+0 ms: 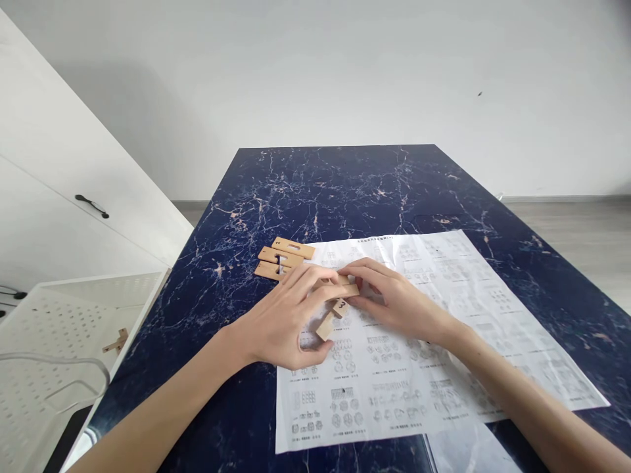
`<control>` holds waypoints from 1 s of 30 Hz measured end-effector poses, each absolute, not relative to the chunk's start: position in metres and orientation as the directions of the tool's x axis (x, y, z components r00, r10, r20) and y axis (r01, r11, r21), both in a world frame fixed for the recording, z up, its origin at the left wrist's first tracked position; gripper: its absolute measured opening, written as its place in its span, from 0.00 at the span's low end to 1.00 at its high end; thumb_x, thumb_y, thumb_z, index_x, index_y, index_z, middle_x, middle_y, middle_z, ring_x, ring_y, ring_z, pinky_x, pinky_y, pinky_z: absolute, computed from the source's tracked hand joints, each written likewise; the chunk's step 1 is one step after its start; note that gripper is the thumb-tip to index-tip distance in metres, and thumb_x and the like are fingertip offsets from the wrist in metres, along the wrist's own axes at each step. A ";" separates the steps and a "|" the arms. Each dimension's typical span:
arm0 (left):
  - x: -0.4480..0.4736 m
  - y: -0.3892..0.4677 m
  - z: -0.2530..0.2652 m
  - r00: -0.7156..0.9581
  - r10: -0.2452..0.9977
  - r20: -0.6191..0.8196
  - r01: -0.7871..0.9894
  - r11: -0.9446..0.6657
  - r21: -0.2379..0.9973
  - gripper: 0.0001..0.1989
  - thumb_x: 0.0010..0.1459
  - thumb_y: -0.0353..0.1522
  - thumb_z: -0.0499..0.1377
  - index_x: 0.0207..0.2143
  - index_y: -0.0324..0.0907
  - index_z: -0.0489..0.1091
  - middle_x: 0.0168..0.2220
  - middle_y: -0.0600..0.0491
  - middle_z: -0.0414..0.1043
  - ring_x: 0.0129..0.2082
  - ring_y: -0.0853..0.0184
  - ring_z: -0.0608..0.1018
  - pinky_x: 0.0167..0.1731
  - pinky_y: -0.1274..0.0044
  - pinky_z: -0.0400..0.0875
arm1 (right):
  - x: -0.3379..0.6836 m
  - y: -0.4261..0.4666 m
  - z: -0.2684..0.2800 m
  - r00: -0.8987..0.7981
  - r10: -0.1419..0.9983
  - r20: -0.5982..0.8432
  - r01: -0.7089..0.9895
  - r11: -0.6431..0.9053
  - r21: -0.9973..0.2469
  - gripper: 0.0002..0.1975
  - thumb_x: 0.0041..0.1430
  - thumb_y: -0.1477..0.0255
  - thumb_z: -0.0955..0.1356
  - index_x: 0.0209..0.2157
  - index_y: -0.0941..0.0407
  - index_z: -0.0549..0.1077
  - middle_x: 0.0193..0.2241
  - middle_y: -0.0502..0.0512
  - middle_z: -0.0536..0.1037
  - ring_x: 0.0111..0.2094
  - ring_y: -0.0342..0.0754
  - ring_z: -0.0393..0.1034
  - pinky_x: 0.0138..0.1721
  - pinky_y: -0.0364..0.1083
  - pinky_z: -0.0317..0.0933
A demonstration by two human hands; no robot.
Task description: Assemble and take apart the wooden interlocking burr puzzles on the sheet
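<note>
Over the printed sheet, my left hand curls around a few joined or crossed wooden puzzle pieces, one of them marked 3. Its thumb is at the lower end, and its fingers reach over the top. From the other side my right hand closes its fingertips on the end of a wooden piece lying across. My fingers cover much of the pieces, so how they fit together cannot be made out. Just beyond my left fingers lie three flat notched wooden pieces side by side, with numbers at their ends.
A large creased paper sheet with printed diagrams covers part of the dark blue marbled table. At the left stand a white perforated cart, with a small wooden piece in it, and a white cabinet.
</note>
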State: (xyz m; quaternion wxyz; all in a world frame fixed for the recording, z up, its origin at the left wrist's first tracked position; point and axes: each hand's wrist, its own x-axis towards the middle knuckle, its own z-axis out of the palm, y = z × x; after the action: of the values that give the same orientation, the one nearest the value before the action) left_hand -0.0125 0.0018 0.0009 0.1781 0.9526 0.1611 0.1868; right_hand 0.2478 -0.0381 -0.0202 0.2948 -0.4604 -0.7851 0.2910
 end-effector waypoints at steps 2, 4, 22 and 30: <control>-0.016 0.005 0.001 0.870 0.394 0.296 0.266 -0.881 0.391 0.38 0.58 0.31 0.66 0.68 0.46 0.57 0.63 0.40 0.63 0.63 0.48 0.68 0.63 0.54 0.68 | 0.247 -0.039 -0.018 -0.433 0.882 0.186 0.521 0.413 -0.747 0.18 0.73 0.74 0.67 0.60 0.48 0.72 0.58 0.58 0.75 0.51 0.54 0.76 0.52 0.57 0.75; -0.018 0.008 0.000 0.858 0.414 0.303 0.291 -0.879 0.378 0.37 0.59 0.31 0.66 0.68 0.46 0.56 0.63 0.40 0.62 0.64 0.47 0.68 0.64 0.53 0.68 | 0.247 -0.040 -0.017 -0.466 0.867 0.175 0.496 0.419 -0.761 0.20 0.72 0.76 0.66 0.62 0.48 0.72 0.60 0.58 0.74 0.52 0.54 0.75 0.53 0.57 0.75; -0.005 -0.002 -0.008 0.858 0.355 0.371 0.242 -0.916 0.319 0.19 0.70 0.41 0.65 0.59 0.46 0.69 0.60 0.45 0.76 0.60 0.53 0.76 0.61 0.60 0.70 | 0.239 -0.040 -0.021 -0.155 0.980 0.127 0.450 0.184 -0.874 0.11 0.66 0.78 0.63 0.46 0.52 0.72 0.39 0.54 0.84 0.38 0.50 0.80 0.37 0.50 0.71; 0.003 -0.009 -0.012 0.813 0.441 0.381 0.373 -0.896 0.240 0.03 0.61 0.26 0.60 0.38 0.41 0.73 0.40 0.49 0.79 0.42 0.58 0.79 0.48 0.65 0.73 | 0.237 -0.040 -0.023 -0.139 0.984 0.112 0.486 0.166 -0.858 0.07 0.69 0.73 0.64 0.44 0.52 0.73 0.40 0.56 0.84 0.36 0.52 0.79 0.36 0.51 0.71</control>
State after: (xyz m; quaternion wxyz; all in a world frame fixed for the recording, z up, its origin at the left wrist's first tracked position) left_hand 0.0031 -0.0091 -0.0120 0.0769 0.9489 0.2145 0.2183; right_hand 0.2368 -0.0400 -0.0230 0.3627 -0.5470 -0.6718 0.3435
